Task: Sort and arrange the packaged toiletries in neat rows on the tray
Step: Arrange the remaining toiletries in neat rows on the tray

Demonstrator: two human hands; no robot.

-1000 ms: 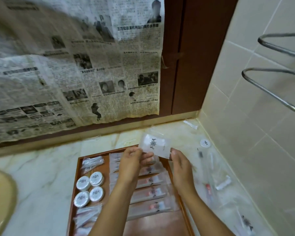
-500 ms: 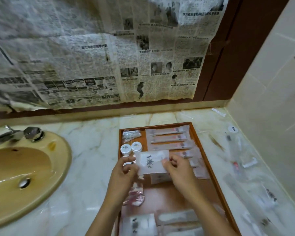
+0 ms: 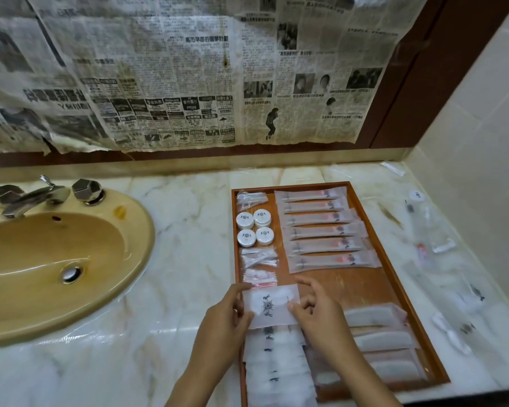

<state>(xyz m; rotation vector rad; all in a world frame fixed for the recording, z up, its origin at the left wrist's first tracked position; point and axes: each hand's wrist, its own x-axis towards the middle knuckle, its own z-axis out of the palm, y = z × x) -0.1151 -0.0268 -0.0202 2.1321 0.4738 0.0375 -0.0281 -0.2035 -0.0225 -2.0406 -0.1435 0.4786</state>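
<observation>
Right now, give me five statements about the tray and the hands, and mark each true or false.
1. Both hands hold one flat white packet with a dark emblem. True: the left hand pinches its left edge, the right hand its right.
2. Four round white containers sit in a square on the tray. True.
3. The long toothbrush packets lie along the tray's left side. False: they form a stack of rows on the far right half.
4. The sink is right of the tray. False: it is to the left.
5. All packets are on the tray. False: loose packets lie on the counter to its right.
</observation>
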